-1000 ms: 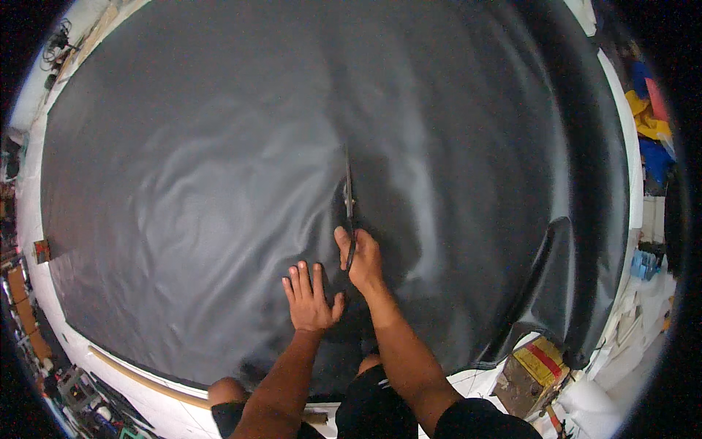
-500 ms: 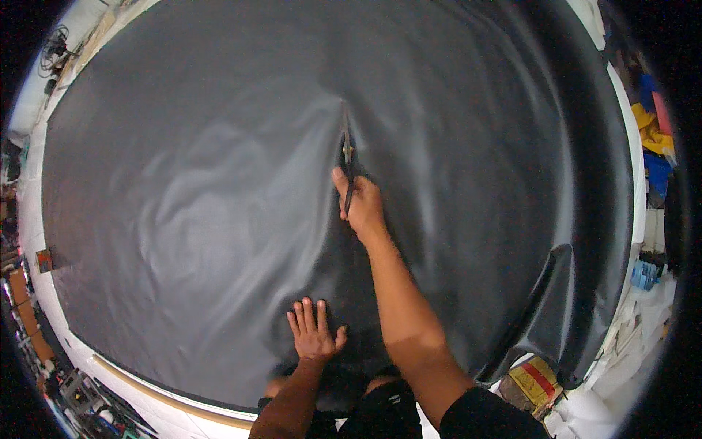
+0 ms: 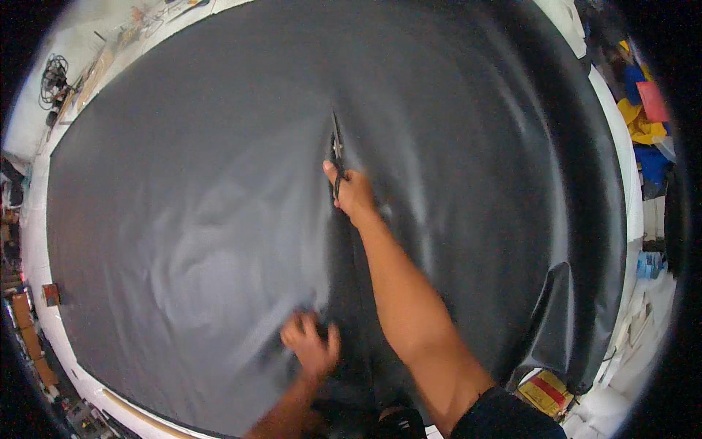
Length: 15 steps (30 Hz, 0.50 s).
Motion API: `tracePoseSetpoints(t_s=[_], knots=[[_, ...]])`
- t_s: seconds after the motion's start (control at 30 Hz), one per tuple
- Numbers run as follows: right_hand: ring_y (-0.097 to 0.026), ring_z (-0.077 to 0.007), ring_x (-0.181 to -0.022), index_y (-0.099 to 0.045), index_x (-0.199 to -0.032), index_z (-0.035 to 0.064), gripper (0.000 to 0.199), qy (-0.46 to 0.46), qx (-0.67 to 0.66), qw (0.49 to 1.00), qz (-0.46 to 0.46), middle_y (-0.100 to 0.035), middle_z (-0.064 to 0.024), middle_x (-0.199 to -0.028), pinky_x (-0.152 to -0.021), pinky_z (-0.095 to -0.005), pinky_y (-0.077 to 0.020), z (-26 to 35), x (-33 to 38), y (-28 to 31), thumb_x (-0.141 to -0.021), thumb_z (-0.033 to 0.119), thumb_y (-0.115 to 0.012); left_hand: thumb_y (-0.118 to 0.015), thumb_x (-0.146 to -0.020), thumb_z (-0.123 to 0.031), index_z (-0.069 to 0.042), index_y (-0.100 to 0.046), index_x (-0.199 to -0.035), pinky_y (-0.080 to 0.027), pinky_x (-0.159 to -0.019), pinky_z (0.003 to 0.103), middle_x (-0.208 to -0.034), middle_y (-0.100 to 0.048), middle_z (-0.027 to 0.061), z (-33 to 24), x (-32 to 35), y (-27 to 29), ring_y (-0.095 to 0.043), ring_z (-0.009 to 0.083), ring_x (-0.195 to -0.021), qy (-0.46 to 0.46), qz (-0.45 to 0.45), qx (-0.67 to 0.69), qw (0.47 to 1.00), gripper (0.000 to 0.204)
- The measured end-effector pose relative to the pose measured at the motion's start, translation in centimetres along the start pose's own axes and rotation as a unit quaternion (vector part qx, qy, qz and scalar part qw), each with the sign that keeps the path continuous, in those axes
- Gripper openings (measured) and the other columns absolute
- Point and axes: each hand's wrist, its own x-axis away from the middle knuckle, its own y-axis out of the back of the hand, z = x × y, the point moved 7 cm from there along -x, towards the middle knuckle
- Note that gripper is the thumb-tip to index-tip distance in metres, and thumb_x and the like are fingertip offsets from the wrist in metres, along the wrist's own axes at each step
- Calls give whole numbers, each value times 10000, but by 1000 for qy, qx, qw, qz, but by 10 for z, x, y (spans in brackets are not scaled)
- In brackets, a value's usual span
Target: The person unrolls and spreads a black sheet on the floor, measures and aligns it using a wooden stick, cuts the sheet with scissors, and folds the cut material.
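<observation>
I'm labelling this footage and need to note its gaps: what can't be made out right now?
In the head view:
Left hand: blurred; whether it presses the black sheet is unclear.
Scissors: handles partly covered by the right hand.
Black sheet: far edge cut off by the picture's top.
Items at the left rim: too small and dark.

In the grip: scissors (image 3: 337, 148), bare metal blades (image 3: 336, 128), dark handles | beneath it: black sheet (image 3: 212, 212), leathery-looking, smooth, satin sheen from here | right of it: the sheet's fold (image 3: 559, 314), glossier

Pale floor (image 3: 84, 40); coiled black cable (image 3: 54, 79) upper left; clutter (image 3: 77, 404) lower left; yellow cloth (image 3: 641, 124), blue container (image 3: 648, 265) right.
</observation>
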Motion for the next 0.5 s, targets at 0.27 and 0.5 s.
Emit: tracePoseSetpoints(t_s=[0.27,0.5], knots=[[-654,-327,-740,-653,-795,-14,624,-21,52,998,-16,-653,-171,-711,-718,-418,-482,1,-4,-9,-846,604,-582,-462,-920,-387,-78,-402,-1408,-140,-1159,496,-1487,-313,212,-17,-345,-21,-230,377,-1406,-47,-79,-140,986,580],[-624,-335,-728,-631,-849,-3,589,-43,18,999,-6,-646,-175,-749,-719,-412,-473,5,-6,8,-844,586,-609,-480,-907,-390,-93,-359,-1439,-132,-1152,523,-1504,-278,220,-34,-350,-26,-224,396,-1405,-23,-53,-132,990,621]])
